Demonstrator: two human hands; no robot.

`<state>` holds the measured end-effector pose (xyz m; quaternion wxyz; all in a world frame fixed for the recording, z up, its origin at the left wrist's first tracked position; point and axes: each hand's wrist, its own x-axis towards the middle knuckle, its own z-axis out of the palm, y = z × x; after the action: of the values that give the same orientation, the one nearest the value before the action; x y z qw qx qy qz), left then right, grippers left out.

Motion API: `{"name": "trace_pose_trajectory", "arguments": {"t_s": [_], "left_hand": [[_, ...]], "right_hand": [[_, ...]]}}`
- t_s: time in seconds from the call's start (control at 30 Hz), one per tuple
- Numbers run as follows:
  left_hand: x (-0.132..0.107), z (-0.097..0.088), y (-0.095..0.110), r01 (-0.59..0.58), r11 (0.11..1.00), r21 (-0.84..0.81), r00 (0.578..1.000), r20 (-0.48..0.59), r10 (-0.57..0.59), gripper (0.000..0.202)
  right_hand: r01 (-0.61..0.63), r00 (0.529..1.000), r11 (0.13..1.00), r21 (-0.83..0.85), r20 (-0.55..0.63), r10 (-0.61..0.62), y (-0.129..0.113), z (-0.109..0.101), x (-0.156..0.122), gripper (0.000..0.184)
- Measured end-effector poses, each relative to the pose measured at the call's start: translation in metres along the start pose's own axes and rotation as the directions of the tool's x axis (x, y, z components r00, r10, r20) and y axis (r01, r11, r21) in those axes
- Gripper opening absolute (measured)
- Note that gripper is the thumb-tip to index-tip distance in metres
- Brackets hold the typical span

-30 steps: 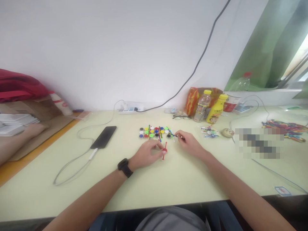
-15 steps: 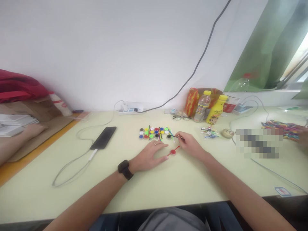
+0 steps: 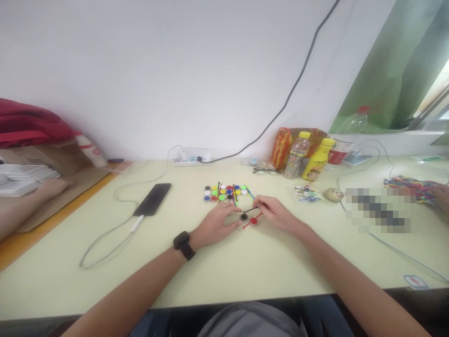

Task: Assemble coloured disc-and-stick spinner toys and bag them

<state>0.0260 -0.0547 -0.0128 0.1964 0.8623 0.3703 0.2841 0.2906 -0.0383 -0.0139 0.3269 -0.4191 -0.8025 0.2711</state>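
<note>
Left hand [image 3: 219, 223] low over the pale table [image 3: 196, 281], thumb and forefinger spread apart, tips just beside a black disc [image 3: 244, 216]; cannot tell whether either tip touches it. Black watch [image 3: 183, 244] on that wrist. Right hand [image 3: 277, 213] to the other side, thumb and forefinger pinched together on the far end of a thin black stick [image 3: 250, 210], which slants down toward the black disc; whether the two meet is too small to tell. Red disc [image 3: 253, 221] lies just nearer the body, between the hands, with a red stick [image 3: 258, 216] set aslant at it. Beyond the left fingertips, a cluster of coloured discs [image 3: 223, 187] in rows, sticks laid among them. Well to the left, a dark phone [image 3: 152, 200] on a white cable. Beyond the right hand: folded glasses [image 3: 265, 171], two yellow-capped bottles, a small packet [image 3: 304, 193], a round ornament [image 3: 333, 194]. Far right, a co-worker's hand [image 3: 441, 193] at a heap of multicoloured strands [image 3: 409, 186].
</note>
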Motion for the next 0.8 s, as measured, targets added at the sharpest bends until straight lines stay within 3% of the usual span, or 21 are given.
{"name": "trace_pose_trajectory", "arguments": {"t_s": [0.13, 0.3, 0.43, 0.53, 0.67, 0.73, 0.8], "left_hand": [[0.002, -0.003, 0.005, -0.058, 0.998, -0.017, 0.997, 0.058, 0.059, 0.031], [0.003, -0.003, 0.006, -0.083, 0.994, -0.068, 0.995, 0.041, 0.086, 0.024], [0.001, -0.001, 0.001, -0.051, 0.994, -0.096, 0.998, 0.028, 0.054, 0.021], [0.001, 0.000, -0.001, -0.033, 0.995, -0.093, 0.999, 0.037, 0.037, 0.019], [0.001, -0.001, 0.000, -0.034, 0.994, -0.100, 0.999, 0.034, 0.038, 0.018], [0.001, -0.002, 0.001, -0.035, 0.994, -0.105, 0.999, 0.032, 0.039, 0.018], [0.001, -0.001, 0.001, -0.029, 0.994, -0.104, 0.999, 0.029, 0.032, 0.018]], "right_hand": [[-0.021, 0.999, 1.000, 0.022, -0.040, 0.022, -0.007, -0.005, 0.000, 0.025], [-0.067, 0.987, 0.977, 0.204, 0.158, 0.034, -0.015, -0.003, -0.003, 0.010], [-0.095, 0.975, 0.987, 0.129, 0.212, 0.066, -0.007, -0.007, -0.004, 0.008], [-0.112, 0.982, 0.993, -0.046, 0.148, 0.118, 0.006, -0.021, -0.002, 0.009], [-0.148, 0.989, 0.955, -0.258, -0.046, 0.141, 0.022, -0.039, -0.002, 0.002], [-0.162, 0.982, 0.953, -0.255, -0.141, 0.129, 0.024, -0.041, -0.002, 0.006], [-0.149, 0.977, 0.979, -0.139, -0.171, 0.124, 0.021, -0.037, -0.002, 0.013]]}}
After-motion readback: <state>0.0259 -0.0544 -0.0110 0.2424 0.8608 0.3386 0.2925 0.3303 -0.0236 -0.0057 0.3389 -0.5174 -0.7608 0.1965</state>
